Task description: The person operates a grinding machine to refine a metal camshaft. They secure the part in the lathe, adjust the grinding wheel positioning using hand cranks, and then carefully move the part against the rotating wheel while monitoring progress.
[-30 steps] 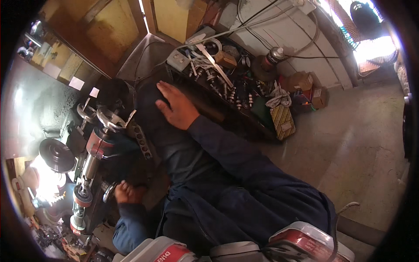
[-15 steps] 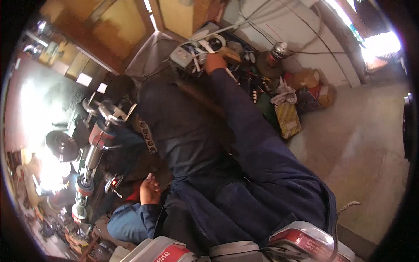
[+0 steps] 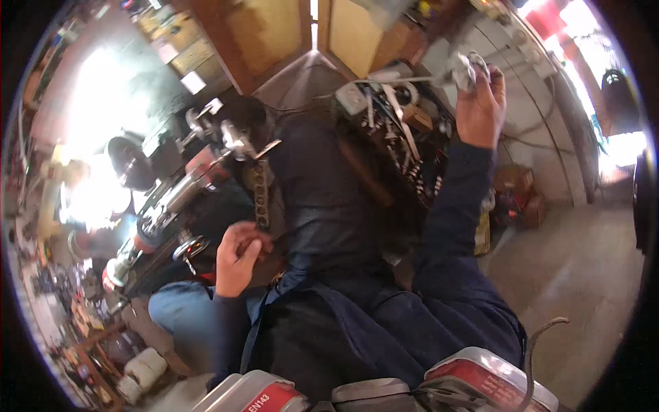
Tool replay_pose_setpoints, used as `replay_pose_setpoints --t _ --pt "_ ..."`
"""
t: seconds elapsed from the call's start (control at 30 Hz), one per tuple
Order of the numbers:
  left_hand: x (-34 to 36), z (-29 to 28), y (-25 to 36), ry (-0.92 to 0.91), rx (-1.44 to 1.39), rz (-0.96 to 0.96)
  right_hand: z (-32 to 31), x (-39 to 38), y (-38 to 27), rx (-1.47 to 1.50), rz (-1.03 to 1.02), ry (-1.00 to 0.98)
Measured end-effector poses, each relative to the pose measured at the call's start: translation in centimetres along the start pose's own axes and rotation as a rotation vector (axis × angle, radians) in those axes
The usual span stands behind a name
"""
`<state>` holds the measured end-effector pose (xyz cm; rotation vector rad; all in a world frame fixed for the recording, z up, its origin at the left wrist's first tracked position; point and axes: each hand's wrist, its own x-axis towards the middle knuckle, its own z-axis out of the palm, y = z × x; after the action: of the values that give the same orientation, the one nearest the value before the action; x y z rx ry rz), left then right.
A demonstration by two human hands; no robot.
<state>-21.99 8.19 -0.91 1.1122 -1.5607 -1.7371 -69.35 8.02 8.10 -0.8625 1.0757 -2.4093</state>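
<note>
My right hand (image 3: 480, 103) is raised at the upper right, closed on a crumpled grey-white object (image 3: 467, 69), perhaps a rag, blurred. My left hand (image 3: 237, 257) has curled fingers beside my dark-clothed leg (image 3: 319, 199), below a metal strip with holes (image 3: 261, 196); whatever it may hold is hidden. To its left stands a machine with a long metal shaft (image 3: 182, 196), a dark disc (image 3: 130, 161) and a chrome handwheel (image 3: 189, 247).
A crowded tray of tools (image 3: 391, 123) lies beyond my leg, near cardboard boxes (image 3: 515, 182). Wooden panels (image 3: 254, 34) and a tiled wall (image 3: 556, 151) stand behind. The concrete floor (image 3: 563, 275) stretches right, cluttered shelving (image 3: 89, 357) lower left.
My right hand went from my leg into the tool clutter, then rose rightward with the crumpled object. My left hand moved upward. The whole view has swung, shifting the tray rightward.
</note>
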Motion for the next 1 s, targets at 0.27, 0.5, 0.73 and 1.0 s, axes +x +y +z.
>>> replay_pose_setpoints --t 0.27,0.5,0.73,1.0 --pt "5.0 3.3 8.0 -0.084 -0.629 0.592 18.2 -15.0 0.3 -0.328 0.167 -1.129" --pt "3.9 -6.9 8.5 0.543 -0.253 0.389 30.7 -18.4 6.4 -0.618 -0.171 -1.292" --pt "6.7 -18.1 6.2 0.988 0.0 0.585 41.4 -19.2 14.0 -0.487 0.405 -1.494" --pt "12.1 -20.6 4.0 1.184 -0.209 0.415 46.0 -17.2 27.0 -0.756 0.249 -1.471"
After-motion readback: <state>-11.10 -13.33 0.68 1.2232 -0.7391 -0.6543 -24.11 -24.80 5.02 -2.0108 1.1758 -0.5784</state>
